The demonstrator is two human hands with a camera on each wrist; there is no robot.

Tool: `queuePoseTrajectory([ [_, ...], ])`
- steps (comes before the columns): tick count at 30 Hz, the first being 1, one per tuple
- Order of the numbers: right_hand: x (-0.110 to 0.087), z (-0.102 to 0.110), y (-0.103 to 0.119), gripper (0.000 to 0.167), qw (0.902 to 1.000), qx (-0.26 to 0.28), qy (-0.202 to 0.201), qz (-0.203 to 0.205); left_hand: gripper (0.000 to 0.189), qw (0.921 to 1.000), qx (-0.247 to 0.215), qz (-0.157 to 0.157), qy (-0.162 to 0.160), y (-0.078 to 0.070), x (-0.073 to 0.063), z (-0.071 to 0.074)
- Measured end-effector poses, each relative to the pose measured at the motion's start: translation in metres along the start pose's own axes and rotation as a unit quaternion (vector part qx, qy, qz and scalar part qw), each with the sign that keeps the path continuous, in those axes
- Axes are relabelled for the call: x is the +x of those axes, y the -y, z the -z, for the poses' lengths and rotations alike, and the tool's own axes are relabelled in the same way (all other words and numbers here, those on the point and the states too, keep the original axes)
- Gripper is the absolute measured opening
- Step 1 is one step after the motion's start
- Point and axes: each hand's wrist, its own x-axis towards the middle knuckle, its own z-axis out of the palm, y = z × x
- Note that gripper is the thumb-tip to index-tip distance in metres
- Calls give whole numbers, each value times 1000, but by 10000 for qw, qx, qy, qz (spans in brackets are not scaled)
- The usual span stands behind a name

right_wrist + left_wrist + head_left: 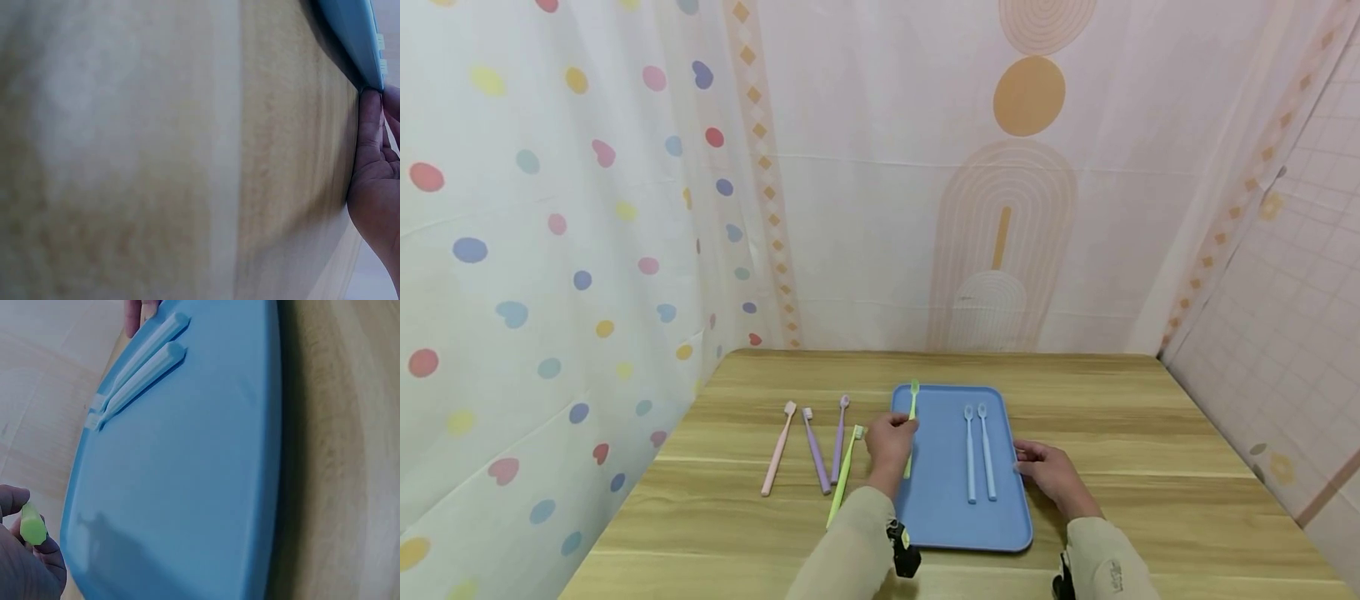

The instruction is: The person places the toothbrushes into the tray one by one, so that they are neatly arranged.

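My left hand [891, 446] pinches a green toothbrush [913, 406] above the left rim of the blue tray [940, 508]. In the left wrist view the butt of its handle sticks out between thumb and fingers. Two light blue toothbrushes [971, 458] lie side by side on the tray's right half, heads toward the back. At the tray's right rim, my right hand [1056, 477] holds the edge between thumb and fingers. In the right wrist view, one finger rests low against the table beside the tray.
Left of the tray on the wooden table [1150, 450] lie a pink toothbrush [778, 450], two purple toothbrushes [816, 452] and another green toothbrush [846, 471], partly beside my left forearm. Patterned curtains [865, 208] hang behind the table and along its sides.
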Motion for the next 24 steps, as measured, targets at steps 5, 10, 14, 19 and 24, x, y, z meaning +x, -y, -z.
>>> queuePoseTrajectory([
  [5, 0, -1, 1, 43, 10000, 12, -36, 15, 9, 9996, 121, 228, 135, -1, -5, -8],
  [10, 0, 0, 1, 43, 10000, 36, -2, 49, 10, 9996, 173, 206, 126, 1, -11, -15],
  [14, 1, 0, 0, 43, 10000, 87, 5, 26, 9, 9996, 168, 179, 160, -2, -17, -20],
  [19, 2, -1, -1, 42, 9999, 155, 7, 18, 7, 9991, 141, 275, 280, -4, -23, -25],
  [24, 1, 0, 0, 42, 10000, 79, 17, 55, 6, 9989, 140, 354, 280, -3, -27, -32],
])
